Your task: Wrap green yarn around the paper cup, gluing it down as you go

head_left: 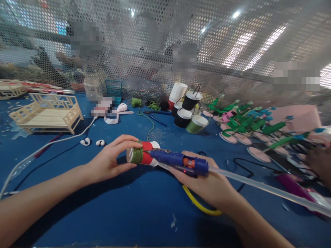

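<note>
My left hand (pixel 113 155) grips a red and white paper cup (pixel 148 157) lying on its side. Green yarn (pixel 137 155) is wound round one end of the cup, and a strand runs from there back to a small green ball (pixel 136 102). A blue hot glue gun (pixel 168 157) is closed in my right hand (pixel 207 182). Its nozzle points left and meets or nearly touches the cup at the yarn's edge; I cannot tell which. A long clear glue stick (pixel 258 186) sticks out of its back end, and a yellow cable (pixel 199 204) loops below.
Behind stand small yarn-wrapped buckets (pixel 183 117) and stacked paper cups (pixel 178 92). A wooden stick bed model (pixel 51 112) and a white cable (pixel 51 140) lie left. Craft flowers on pink discs (pixel 258 154), a purple glue gun (pixel 297 189) and another person's hand (pixel 319 162) are right.
</note>
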### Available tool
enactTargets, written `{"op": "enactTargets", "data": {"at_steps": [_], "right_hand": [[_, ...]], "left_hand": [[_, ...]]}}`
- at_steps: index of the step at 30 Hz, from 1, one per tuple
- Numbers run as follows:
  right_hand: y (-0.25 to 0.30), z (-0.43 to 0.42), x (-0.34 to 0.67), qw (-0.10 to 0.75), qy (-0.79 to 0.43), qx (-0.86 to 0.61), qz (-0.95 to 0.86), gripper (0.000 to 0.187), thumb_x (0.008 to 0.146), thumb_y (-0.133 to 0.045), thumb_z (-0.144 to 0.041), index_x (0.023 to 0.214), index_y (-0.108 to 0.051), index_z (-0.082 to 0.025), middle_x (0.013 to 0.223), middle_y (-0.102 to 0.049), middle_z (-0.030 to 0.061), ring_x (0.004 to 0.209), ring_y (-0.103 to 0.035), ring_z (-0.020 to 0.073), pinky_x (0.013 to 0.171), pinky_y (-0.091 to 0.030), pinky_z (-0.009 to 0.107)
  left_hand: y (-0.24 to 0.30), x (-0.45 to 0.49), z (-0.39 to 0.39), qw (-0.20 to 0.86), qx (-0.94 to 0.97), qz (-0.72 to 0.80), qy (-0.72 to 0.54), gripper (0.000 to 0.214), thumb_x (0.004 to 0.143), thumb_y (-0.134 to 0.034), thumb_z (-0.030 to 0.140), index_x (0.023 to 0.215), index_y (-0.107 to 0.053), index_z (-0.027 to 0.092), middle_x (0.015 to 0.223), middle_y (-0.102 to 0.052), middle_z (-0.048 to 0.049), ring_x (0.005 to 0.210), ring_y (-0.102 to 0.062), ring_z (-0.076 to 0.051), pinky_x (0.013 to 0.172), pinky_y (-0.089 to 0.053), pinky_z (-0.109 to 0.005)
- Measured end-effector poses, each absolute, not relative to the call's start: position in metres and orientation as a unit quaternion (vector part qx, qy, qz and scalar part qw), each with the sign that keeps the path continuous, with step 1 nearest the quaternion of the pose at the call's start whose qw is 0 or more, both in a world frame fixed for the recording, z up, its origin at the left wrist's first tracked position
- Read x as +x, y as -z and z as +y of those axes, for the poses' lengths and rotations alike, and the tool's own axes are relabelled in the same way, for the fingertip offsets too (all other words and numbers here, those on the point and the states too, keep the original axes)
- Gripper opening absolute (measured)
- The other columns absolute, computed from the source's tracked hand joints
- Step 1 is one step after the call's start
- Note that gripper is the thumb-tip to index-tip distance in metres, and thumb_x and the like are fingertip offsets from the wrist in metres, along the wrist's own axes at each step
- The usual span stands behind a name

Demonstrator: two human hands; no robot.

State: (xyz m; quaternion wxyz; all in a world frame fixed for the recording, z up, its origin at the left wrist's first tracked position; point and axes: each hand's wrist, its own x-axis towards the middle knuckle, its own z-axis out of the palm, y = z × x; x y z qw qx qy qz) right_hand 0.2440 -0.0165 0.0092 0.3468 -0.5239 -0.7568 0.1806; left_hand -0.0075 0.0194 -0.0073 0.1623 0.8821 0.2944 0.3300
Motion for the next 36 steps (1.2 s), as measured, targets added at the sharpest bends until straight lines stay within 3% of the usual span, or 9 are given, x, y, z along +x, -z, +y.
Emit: {"op": "enactTargets", "data": {"at_steps": [20,36], "right_hand": [[-0.018,-0.018,0.245,0.315,-0.196,-0.519,-0.770,0.019,0.074,-0.057,-0.030,0.058,-0.052,-0.021,0.054,-0.055,-0.0024,0.048,-0.051,0.0120,0.046,-0.042,0.022],[-0.021,-0.016,0.239,0.347,-0.238,-0.522,-0.742,0.015,0.074,-0.056,-0.031,0.064,-0.058,-0.020,0.054,-0.056,-0.0014,0.048,-0.053,0.0133,0.041,-0.043,0.021]], "left_hand": [[0.009,-0.007,0.018,0.126,0.889,0.277,-0.341,0.036,0.082,-0.053,0.014,0.116,-0.043,0.019,0.117,-0.048,-0.0127,0.110,-0.049,-0.021,0.090,-0.047,-0.037],[0.009,-0.008,0.015,0.092,0.908,0.252,-0.321,0.028,0.084,-0.049,0.012,0.111,-0.046,0.017,0.116,-0.050,-0.0135,0.109,-0.049,-0.021,0.090,-0.047,-0.034]]}}
